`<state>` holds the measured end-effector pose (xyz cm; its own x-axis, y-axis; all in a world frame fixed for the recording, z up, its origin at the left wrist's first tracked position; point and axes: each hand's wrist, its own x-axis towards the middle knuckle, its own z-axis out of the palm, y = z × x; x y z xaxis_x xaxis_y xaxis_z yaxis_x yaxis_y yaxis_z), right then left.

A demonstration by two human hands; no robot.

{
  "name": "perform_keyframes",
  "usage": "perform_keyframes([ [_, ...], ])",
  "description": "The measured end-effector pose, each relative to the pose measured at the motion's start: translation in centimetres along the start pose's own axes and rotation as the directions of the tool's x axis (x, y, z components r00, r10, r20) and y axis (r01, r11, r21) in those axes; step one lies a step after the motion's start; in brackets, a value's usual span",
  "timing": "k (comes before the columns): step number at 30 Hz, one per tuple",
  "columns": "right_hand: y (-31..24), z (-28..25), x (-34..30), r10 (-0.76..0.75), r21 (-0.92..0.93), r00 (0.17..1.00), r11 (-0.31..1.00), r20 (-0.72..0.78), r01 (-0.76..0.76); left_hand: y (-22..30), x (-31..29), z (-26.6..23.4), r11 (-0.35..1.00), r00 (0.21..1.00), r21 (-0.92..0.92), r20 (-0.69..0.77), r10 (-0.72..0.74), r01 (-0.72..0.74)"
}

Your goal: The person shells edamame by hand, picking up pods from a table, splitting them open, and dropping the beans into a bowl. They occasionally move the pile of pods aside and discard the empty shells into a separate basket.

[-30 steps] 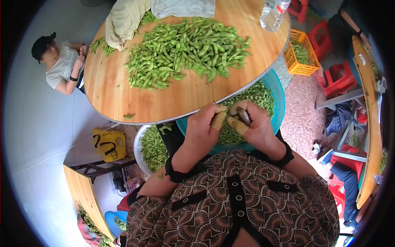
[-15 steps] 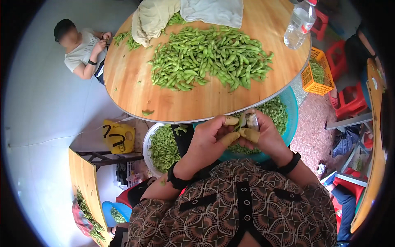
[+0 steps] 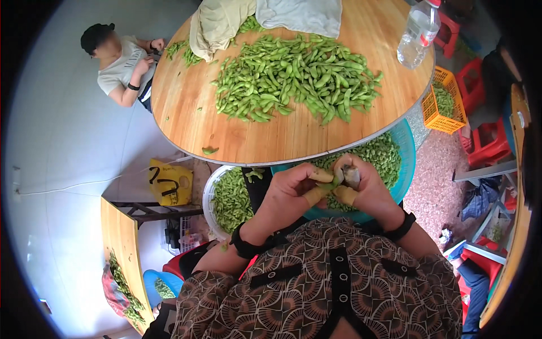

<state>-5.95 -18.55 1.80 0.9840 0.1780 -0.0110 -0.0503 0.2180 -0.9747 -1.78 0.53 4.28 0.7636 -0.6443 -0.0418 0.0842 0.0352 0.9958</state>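
My left hand [image 3: 286, 192] pinches a green soybean pod [image 3: 333, 184] between thumb and fingers. At the pod's other end, my right hand [image 3: 370, 183] is closed, its thumb and forefinger meeting it. Yellowish covers wrap several of my fingertips. A small grey-white shiny thing [image 3: 351, 176] shows at my right fingers; its kind is unclear. Both hands hang just off the near table edge, over a turquoise basket [image 3: 407, 169] with many small green pieces in it. To the left stands a white basket [image 3: 208, 198] of green pods.
A pile of soybean pods [image 3: 299, 76] covers part of the wooden table [image 3: 186, 113], with cloths [image 3: 299, 17] behind it and a water bottle [image 3: 418, 37] at right. An orange crate [image 3: 443, 116] and red stools [image 3: 488, 141] are on the right. A person [image 3: 121, 68] is at far left.
The whole view has shifted slightly to the right. My hands have come closer around the pod, and the right fingers have turned over it.
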Motion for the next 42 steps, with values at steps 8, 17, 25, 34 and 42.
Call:
perform_keyframes([
  [8,6.9,-4.5,-2.0,-0.115,-0.743,0.984,0.646,0.135,0.178,4.0,-1.7,-9.3,0.197,0.989,0.979,-0.08,0.127,0.054],
  [17,4.5,-1.9,-0.9,-0.004,-0.627,0.994,0.776,0.105,0.069,1.1,7.0,-11.5,0.012,0.928,0.987,0.144,0.343,-0.158],
  [25,0.8,-1.0,-0.6,0.042,-0.363,0.999,0.931,0.019,-0.032,1.4,6.0,-7.8,0.644,0.907,0.759,-0.198,0.37,-0.096],
  [34,-1.3,0.8,0.7,0.089,0.135,0.996,0.987,0.01,-0.089,0.6,3.4,-1.5,0.915,0.947,0.3,-0.09,0.309,-0.27],
  [42,-1.7,0.5,-0.4,0.085,0.102,0.996,0.992,-0.04,-0.08,0.5,3.2,-0.2,0.533,0.827,0.75,0.034,0.561,-0.392],
])
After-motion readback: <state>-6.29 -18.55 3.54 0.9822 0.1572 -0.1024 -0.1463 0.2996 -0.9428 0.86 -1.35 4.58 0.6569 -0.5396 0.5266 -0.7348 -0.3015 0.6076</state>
